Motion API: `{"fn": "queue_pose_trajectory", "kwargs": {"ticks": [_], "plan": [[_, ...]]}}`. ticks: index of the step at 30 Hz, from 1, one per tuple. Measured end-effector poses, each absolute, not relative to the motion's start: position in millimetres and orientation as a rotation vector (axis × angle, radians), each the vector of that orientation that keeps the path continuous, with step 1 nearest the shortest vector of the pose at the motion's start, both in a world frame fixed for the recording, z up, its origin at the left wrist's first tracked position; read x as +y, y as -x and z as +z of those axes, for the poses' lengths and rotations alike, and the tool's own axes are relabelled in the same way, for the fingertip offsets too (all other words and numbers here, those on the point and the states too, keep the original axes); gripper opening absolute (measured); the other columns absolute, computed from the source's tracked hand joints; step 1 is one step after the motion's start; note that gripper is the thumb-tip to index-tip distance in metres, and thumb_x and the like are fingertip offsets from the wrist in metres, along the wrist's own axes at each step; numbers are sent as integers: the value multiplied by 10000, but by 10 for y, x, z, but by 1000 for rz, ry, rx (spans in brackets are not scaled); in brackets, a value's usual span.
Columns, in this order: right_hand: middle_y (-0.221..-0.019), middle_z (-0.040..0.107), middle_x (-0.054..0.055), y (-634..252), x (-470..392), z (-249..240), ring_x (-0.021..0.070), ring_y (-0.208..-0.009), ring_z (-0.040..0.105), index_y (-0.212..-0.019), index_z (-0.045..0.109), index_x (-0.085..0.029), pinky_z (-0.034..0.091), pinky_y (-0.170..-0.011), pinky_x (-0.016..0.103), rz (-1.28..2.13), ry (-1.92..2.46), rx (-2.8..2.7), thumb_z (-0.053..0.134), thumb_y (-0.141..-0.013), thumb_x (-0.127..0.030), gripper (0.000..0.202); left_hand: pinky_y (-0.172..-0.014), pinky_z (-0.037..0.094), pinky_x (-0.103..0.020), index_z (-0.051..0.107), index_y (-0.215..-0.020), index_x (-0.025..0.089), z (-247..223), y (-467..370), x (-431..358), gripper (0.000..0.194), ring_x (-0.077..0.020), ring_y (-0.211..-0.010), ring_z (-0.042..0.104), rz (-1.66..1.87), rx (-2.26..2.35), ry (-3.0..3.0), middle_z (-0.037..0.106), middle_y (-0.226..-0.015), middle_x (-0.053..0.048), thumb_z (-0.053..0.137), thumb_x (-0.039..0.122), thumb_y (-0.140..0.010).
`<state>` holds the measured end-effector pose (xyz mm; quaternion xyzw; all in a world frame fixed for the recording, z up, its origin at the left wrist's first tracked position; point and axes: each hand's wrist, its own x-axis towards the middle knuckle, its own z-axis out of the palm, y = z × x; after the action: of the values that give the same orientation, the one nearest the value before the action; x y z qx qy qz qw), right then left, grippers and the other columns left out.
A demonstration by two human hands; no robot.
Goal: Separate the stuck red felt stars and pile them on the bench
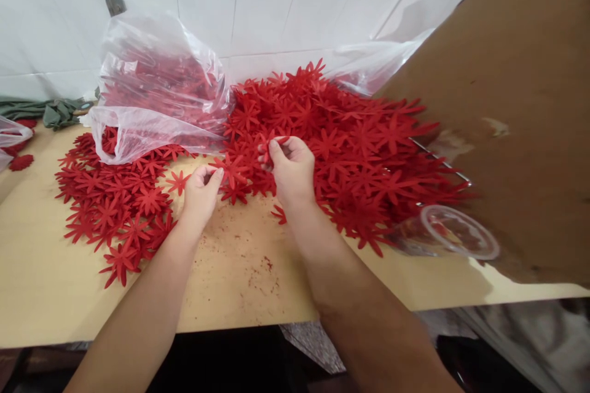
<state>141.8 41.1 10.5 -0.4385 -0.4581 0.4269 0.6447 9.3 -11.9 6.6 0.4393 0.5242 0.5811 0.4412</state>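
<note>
Thumb and fingers of my left hand (201,192) pinch the edge of a red flower-shaped cutout (234,171) with long narrow petals. My right hand (295,171), just to the right and a little higher, is closed with a red petal piece (282,140) showing between thumb and forefinger; its full shape is hidden by the fingers. Behind and to the right of it spreads a big heap of red flower cutouts (369,153). A smaller pile of the same cutouts (133,202) lies left of my left hand, and a single cutout (177,182) rests beside that hand.
A clear plastic bag (161,83) full of red cutouts stands against the tiled wall (286,0). At the right, a clear plastic cup (454,233) lies on its side by a brown board (520,104). Red scraps dot the table (230,282). Green cloth (59,112) sits far left.
</note>
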Motion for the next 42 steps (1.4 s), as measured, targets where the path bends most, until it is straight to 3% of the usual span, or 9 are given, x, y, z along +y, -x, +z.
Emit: {"fn": "queue_pose_trajectory", "kwargs": {"ticks": [3,6,12,16,22,30,34,39,42], "plan": [[-582,504,-59,-1444,457,109,65,-473,467,-718,458,-204,436,-483,216,1043,1015,-1010,646,-648,-337,240,-545,442,-201,466,-662,167,69,-87,-99,118,-63,-545,481,1462,1318,-1004,495,-608,49,545,232,-721],[-526,505,-60,-1408,439,142,62,-439,457,-700,463,-198,400,-447,206,1100,1015,-1050,642,-665,-319,218,-522,432,-193,478,-658,162,94,-105,-101,102,-61,-530,487,1464,1314,-1003,513,-599,46,546,208,-718],[-480,475,-63,-1407,402,169,68,-400,428,-667,395,-223,304,-374,205,1014,1023,-1064,613,-702,-425,299,-518,417,-194,479,-642,167,130,-111,-121,104,-60,-515,484,1463,1300,-1033,523,-585,48,536,193,-724],[-541,486,-61,-1445,458,100,77,-457,468,-710,385,-227,369,-442,225,1042,978,-1142,624,-662,-468,342,-543,415,-201,484,-651,166,103,-87,-111,106,-60,-522,472,1459,1295,-1076,527,-597,46,538,211,-730],[-597,515,-49,-1447,457,84,84,-524,490,-767,491,-205,421,-525,248,1204,934,-1200,708,-537,-452,401,-560,411,-209,486,-661,168,90,-79,-106,104,-64,-531,472,1459,1282,-1093,537,-611,41,534,220,-736],[-431,406,-58,-1440,436,120,55,-367,317,-540,450,-200,250,-379,225,1150,1028,-1181,599,-663,-565,413,-568,403,-221,481,-652,170,87,-85,-111,106,-69,-536,461,1455,1298,-1123,517,-611,44,530,221,-731],[-491,442,-54,-1437,447,95,62,-424,378,-570,464,-199,314,-429,221,1121,997,-1142,612,-689,-469,330,-567,395,-220,431,-596,179,67,-50,-90,116,-69,-525,447,1553,1388,-1041,456,-556,62,514,160,-675],[-636,544,-55,-1410,430,109,60,-574,492,-691,528,-192,421,-589,216,1136,893,-1200,696,-574,-232,208,-499,333,-194,391,-559,183,76,-24,-62,131,-54,-460,388,1558,1461,-1015,413,-488,80,501,128,-603],[-612,553,-59,-1377,397,138,50,-529,478,-697,531,-187,409,-537,200,1198,882,-1159,712,-553,-242,237,-487,332,-194,389,-591,188,98,-42,-57,122,-57,-447,402,1521,1457,-980,421,-493,81,496,132,-605]]}}
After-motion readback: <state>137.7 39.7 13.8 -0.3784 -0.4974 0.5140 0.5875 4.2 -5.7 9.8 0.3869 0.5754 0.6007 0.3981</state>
